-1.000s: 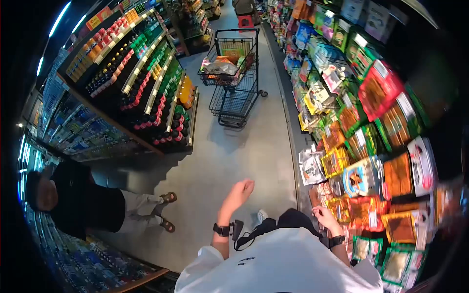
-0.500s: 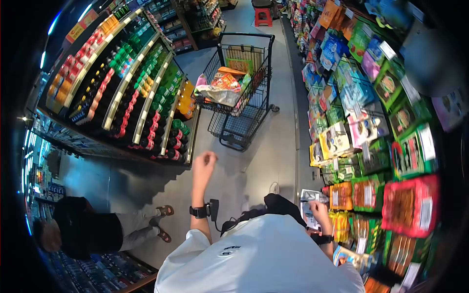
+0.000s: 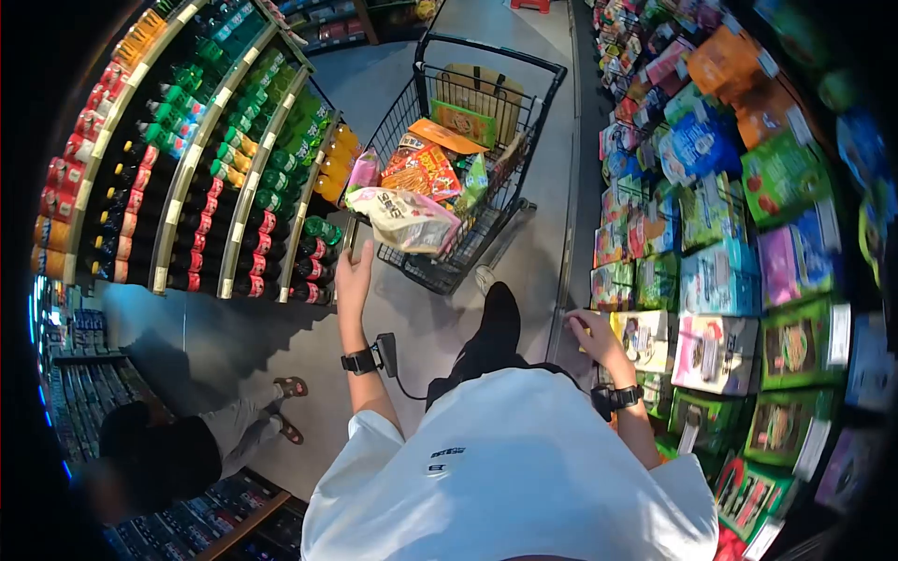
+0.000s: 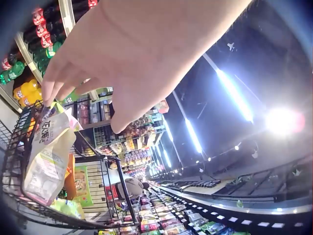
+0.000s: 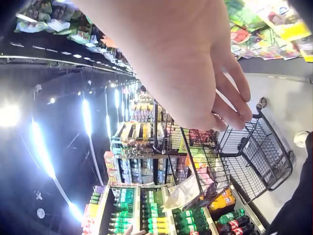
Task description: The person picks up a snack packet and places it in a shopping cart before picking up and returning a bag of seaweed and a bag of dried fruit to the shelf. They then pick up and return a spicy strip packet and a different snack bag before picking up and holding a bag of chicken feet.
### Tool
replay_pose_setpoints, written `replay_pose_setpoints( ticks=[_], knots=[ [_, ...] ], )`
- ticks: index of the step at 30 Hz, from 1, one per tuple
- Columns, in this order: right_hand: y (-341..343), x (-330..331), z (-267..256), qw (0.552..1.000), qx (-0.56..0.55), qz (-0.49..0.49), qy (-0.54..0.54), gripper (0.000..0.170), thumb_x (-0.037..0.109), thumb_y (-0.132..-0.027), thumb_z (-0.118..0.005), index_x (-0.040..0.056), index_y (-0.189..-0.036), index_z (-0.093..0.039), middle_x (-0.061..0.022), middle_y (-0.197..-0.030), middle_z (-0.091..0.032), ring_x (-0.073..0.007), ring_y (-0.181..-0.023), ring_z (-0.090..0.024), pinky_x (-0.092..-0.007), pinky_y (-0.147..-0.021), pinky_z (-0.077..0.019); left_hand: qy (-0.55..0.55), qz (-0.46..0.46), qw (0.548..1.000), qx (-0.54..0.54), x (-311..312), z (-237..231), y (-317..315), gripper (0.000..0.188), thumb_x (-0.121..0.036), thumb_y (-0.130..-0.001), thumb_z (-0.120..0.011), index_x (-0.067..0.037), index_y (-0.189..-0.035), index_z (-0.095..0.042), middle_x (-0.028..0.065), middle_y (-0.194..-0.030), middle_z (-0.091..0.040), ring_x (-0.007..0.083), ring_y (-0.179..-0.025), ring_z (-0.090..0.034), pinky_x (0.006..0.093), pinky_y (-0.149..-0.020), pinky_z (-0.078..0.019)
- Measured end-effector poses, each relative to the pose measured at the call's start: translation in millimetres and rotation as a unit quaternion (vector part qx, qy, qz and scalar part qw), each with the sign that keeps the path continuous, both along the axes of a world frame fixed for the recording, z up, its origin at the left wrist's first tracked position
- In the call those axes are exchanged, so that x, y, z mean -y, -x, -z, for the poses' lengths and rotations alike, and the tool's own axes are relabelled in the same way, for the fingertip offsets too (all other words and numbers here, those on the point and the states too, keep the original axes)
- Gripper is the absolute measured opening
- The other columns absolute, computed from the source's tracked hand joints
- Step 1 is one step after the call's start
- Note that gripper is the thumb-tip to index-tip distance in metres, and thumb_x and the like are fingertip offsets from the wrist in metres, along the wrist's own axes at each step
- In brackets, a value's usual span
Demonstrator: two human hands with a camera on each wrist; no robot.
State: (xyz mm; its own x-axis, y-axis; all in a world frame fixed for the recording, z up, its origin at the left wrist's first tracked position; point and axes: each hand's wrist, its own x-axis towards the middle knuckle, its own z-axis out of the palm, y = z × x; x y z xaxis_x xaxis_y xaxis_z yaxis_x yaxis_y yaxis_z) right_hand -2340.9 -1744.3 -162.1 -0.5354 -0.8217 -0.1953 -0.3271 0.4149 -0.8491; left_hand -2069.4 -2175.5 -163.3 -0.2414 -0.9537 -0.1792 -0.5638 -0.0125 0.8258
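A black wire shopping cart [image 3: 488, 50] stands ahead in the aisle. In its upper basket lie a white-and-pink bag [image 3: 404, 221], a red snack bag [image 3: 432, 170], an orange pack [image 3: 451, 136] and a green pack [image 3: 465, 122]. My left hand [image 3: 353, 280] reaches forward beside the basket's near left corner, fingers extended and holding nothing. In the left wrist view its fingertips overlap the top of the white-and-pink bag [image 4: 50, 159]. My right hand [image 3: 599, 338] hangs by the right shelf, fingers loosely bent with nothing in them.
Bottle shelves [image 3: 201, 159] rise on the left, close to the cart's left side. Hanging snack packets [image 3: 716, 280] line the right. A person in grey trousers [image 3: 238, 421] stands at lower left. Grey floor [image 3: 402, 323] runs between, and a red stool [image 3: 530, 5] is far ahead.
The cart has come closer and looks larger as the view moved forward. My left hand's curled fingers have straightened toward the basket. My right hand has moved away from the silver packet.
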Motion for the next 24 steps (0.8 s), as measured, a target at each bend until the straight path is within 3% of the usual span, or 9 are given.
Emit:
replay_pose_setpoints(
  ticks=[4,6,7,10,12,17,20,22,24],
  knots=[
    [67,81,-17,0.999,0.018,-0.019,-0.042,0.023,0.014,-0.104,-0.056,-0.0036,-0.114,-0.067,-0.0133,-0.093,-0.073,-0.0199,-0.091,-0.072,-0.0321,-0.082,-0.0549,-0.074,-0.023,0.997,0.029,53,14,56,0.086,-0.059,-0.089,-0.07,0.018,-0.126,-0.058,0.0304,-0.112,-0.071,0.0334,-0.105,-0.071,0.0416,-0.093,-0.0521],
    [102,121,-25,0.999,0.008,-0.028,-0.035,0.022,0.014,-0.104,-0.056,-0.0018,-0.112,-0.067,-0.0156,-0.093,-0.073,-0.0257,-0.091,-0.073,-0.0342,-0.08,-0.0545,-0.124,-0.013,0.989,0.077,71,19,73,0.078,-0.054,-0.09,-0.071,0.019,-0.116,-0.063,0.0308,-0.105,-0.072,0.0341,-0.1,-0.072,0.0426,-0.091,-0.0535],
    [117,141,-34,0.999,0.005,-0.039,-0.032,0.022,0.014,-0.104,-0.056,-0.0014,-0.114,-0.067,-0.0151,-0.093,-0.074,-0.0242,-0.091,-0.073,-0.0338,-0.081,-0.0543,-0.107,-0.001,0.994,0.009,69,1,86,0.055,-0.038,-0.092,-0.071,0.015,-0.106,-0.069,0.0298,-0.096,-0.074,0.0387,-0.096,-0.073,0.0442,-0.087,-0.0546],
    [158,195,-50,0.996,0.02,-0.055,-0.067,0.022,0.014,-0.104,-0.056,-0.0019,-0.114,-0.067,-0.0153,-0.092,-0.074,-0.0231,-0.089,-0.073,-0.0332,-0.081,-0.0542,-0.086,-0.006,0.991,0.104,97,68,96,0.035,-0.02,-0.09,-0.069,0.011,-0.106,-0.07,0.0306,-0.096,-0.073,0.042,-0.098,-0.072,0.0453,-0.088,-0.0539],
    [180,228,-52,0.994,0.031,-0.073,-0.071,0.023,0.014,-0.103,-0.057,-0.0032,-0.114,-0.067,-0.0148,-0.094,-0.072,-0.0225,-0.091,-0.071,-0.0325,-0.084,-0.0538,-0.02,0.012,1.0,0.017,94,79,106,0.027,-0.009,-0.09,-0.061,0.005,-0.112,-0.068,0.0309,-0.101,-0.07,0.0462,-0.103,-0.068,0.0475,-0.089,-0.0525],
    [209,326,-65,0.975,-0.036,-0.217,-0.017,0.035,0.016,-0.101,-0.064,0.0023,-0.133,-0.061,-0.0159,-0.117,-0.069,-0.0254,-0.108,-0.068,-0.0353,-0.095,-0.0523,0.022,0.139,0.99,0.02,93,-52,163,0.026,-0.005,-0.092,-0.06,0.0,-0.116,-0.068,0.0272,-0.102,-0.069,0.0458,-0.101,-0.065,0.0456,-0.087,-0.052],
    [214,382,-81,0.959,-0.075,-0.263,0.067,0.099,0.029,-0.08,-0.088,0.0001,-0.156,-0.031,-0.0196,-0.155,-0.042,-0.0343,-0.146,-0.041,-0.0414,-0.12,-0.0331,0.029,0.243,0.969,0.03,93,-111,184,0.022,-0.002,-0.096,-0.06,0.0,-0.116,-0.07,0.0215,-0.099,-0.072,0.0333,-0.09,-0.071,0.0381,-0.078,-0.0532],
    [228,412,-81,0.944,-0.038,-0.3,0.132,0.104,0.031,-0.076,-0.09,0.0013,-0.156,-0.03,-0.0229,-0.157,-0.039,-0.0373,-0.147,-0.038,-0.0448,-0.122,-0.03,0.11,0.299,0.948,0.002,95,-133,206,0.021,0.0,-0.093,-0.062,0.0,-0.112,-0.071,0.019,-0.097,-0.072,0.0335,-0.087,-0.07,0.0372,-0.077,-0.0524],
    [250,429,-102,0.921,0.003,-0.357,0.159,0.106,0.032,-0.076,-0.09,0.0022,-0.158,-0.029,-0.0207,-0.155,-0.041,-0.0343,-0.144,-0.041,-0.0431,-0.119,-0.0343,0.018,0.305,0.952,0.016,97,-163,234,0.02,0.003,-0.093,-0.062,0.004,-0.111,-0.07,0.0204,-0.099,-0.072,0.0349,-0.089,-0.068,0.0377,-0.084,-0.052]
  ],
)
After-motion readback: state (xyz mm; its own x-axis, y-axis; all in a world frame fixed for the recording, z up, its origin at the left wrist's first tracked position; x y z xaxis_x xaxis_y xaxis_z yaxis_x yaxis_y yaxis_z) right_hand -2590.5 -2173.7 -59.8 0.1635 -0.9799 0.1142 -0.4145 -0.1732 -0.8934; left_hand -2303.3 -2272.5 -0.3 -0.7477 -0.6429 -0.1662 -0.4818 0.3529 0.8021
